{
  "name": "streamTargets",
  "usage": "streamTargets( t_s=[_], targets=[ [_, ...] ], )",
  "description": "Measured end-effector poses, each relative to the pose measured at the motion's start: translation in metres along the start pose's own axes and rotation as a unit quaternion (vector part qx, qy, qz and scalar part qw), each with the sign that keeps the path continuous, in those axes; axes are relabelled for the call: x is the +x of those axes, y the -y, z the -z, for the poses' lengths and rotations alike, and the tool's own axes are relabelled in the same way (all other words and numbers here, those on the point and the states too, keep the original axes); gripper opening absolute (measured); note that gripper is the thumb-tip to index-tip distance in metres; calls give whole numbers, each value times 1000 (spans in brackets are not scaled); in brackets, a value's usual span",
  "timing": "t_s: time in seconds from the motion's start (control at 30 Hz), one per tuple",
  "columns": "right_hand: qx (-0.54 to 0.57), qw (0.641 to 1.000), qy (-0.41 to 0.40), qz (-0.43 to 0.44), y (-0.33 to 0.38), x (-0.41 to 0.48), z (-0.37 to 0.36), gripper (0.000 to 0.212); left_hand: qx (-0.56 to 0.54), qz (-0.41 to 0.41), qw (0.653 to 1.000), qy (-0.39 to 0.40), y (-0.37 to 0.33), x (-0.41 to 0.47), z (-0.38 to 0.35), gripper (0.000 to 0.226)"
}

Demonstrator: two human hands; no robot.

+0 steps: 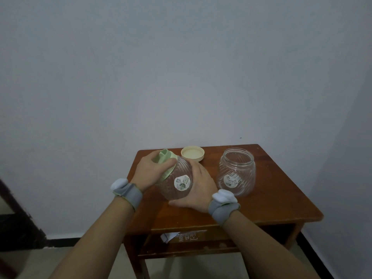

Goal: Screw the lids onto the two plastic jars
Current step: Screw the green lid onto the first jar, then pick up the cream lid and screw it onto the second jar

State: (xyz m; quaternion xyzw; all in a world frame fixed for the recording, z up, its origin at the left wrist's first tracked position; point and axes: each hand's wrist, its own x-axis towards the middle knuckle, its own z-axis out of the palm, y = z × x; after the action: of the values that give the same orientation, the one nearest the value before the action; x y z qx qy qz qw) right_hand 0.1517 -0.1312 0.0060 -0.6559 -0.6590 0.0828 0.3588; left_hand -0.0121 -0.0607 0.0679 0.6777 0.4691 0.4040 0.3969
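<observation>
A clear ribbed plastic jar (178, 183) is tilted to the left above the wooden table (261, 204), with a round white label facing me. My right hand (198, 188) grips its body from the right and below. My left hand (150, 170) is wrapped around the green lid (167, 164) sitting on the jar's mouth. A second clear jar (236, 172) stands upright and open on the table to the right. A cream lid (192, 153) lies upside down at the table's back, between the two jars.
The small table stands against a plain wall, with a shelf below it holding a scrap of paper (168, 236). Both wrists wear grey bands. A dark door frame (18, 222) is at the far left.
</observation>
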Motion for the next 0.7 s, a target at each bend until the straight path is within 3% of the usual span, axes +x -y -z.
streamTargets(
  t_s=[0.1, 0.2, 0.33, 0.4, 0.5, 0.6, 0.7],
  targets=[
    [59, 997, 10, -40, -1, -3, -9, 141, 104, -12, 994, -6, -17, -2, -6, 108],
    [78, 995, 26, -49, 2, -2, -15, 146, 160, 0, 987, -18, -25, -4, -7, 113],
    [52, 994, 82, -46, 0, -3, -9, 143, 231, 1, 972, -34, -26, 0, -3, 102],
    [1, 1000, 17, 10, -4, -11, 0, 117, 247, 10, 968, -41, -26, 2, 0, 102],
    [-109, 962, -244, 54, -17, -20, 15, 86, 300, 28, 953, -35, -24, 7, 1, 97],
    [-129, 918, -372, -55, -31, -23, 29, 112, 369, 28, 929, -19, -23, 11, -4, 96],
    [-51, 920, -349, -170, -54, -22, 41, 138, 385, 28, 922, -15, -20, 16, -7, 95]
  ],
)
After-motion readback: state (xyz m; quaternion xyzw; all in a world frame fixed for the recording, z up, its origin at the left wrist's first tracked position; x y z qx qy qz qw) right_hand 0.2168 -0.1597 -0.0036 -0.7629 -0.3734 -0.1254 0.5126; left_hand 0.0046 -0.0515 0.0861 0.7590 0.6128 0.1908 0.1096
